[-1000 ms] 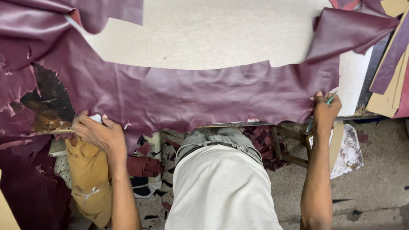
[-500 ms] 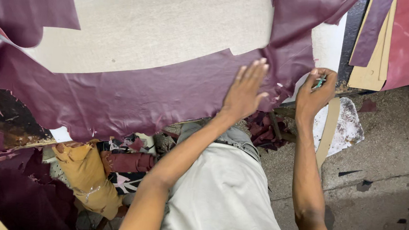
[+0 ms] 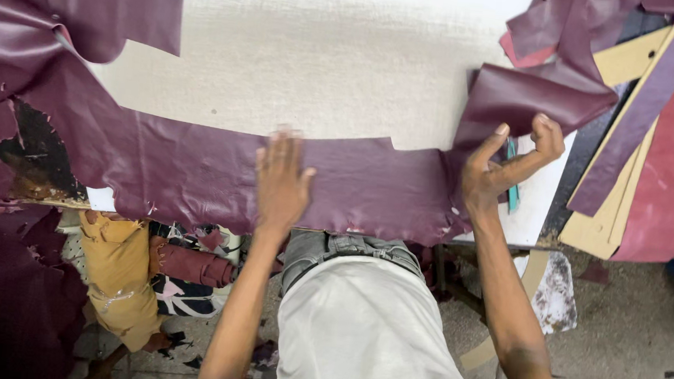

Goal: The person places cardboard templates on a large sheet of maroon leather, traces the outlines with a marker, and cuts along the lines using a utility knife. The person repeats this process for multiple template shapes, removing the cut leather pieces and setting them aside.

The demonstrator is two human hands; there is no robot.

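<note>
Table: white worktop (image 3: 340, 60) lay under maroon leather (image 3: 192, 169).
Left hand (image 3: 282, 183): flat, fingers spread, pinning it.
Right hand (image 3: 505, 168): pinched the folded flap; better kept taut.

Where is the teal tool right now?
In the head view, the teal tool lies at the white table's right edge, partly behind the right hand, beside the maroon leather.

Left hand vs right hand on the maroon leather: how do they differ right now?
The left hand lies flat, palm down, fingers together, on the maroon leather strip near the table's front edge. The right hand is raised at the strip's right end, pinching a folded-up flap between thumb and fingers, a teal tool behind it. Both are bare and touch the same sheet.
</note>
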